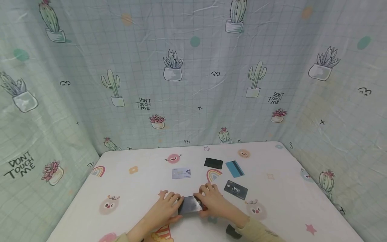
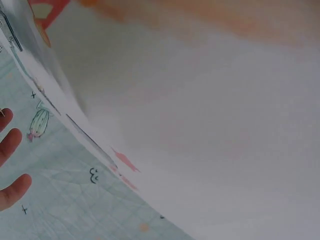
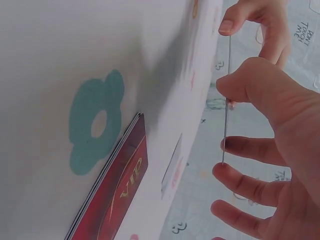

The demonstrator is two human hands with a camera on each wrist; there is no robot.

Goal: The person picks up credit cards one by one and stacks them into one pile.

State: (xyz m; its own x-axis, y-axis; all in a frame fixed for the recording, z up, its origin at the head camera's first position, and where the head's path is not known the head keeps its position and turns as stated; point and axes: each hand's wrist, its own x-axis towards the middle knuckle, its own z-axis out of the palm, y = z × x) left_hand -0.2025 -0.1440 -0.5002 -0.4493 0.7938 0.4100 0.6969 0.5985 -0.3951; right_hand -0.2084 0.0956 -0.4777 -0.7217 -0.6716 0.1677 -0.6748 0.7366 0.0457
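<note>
A dark, glossy card (image 1: 189, 205) is held between both hands near the front of the table. My left hand (image 1: 165, 207) pinches its left end, while my right hand (image 1: 215, 203) grips the right end between thumb and fingers. Seen from the right wrist, the card (image 3: 229, 52) stands edge-on as a thin line, raised above the tabletop. Below it lies a red VIP card (image 3: 127, 185) on top of other cards, mostly covered by my right hand in the head view. Only a few left fingertips (image 2: 14, 187) show in the left wrist view.
A pale card (image 1: 181, 173), a black card (image 1: 213, 163), a blue striped card (image 1: 234, 168) and a dark Vip card (image 1: 235, 190) lie farther back. Beside the right sleeve (image 1: 257, 230) is a dark object (image 1: 233, 232). Patterned curtains (image 1: 193, 90) enclose the table (image 1: 121, 174).
</note>
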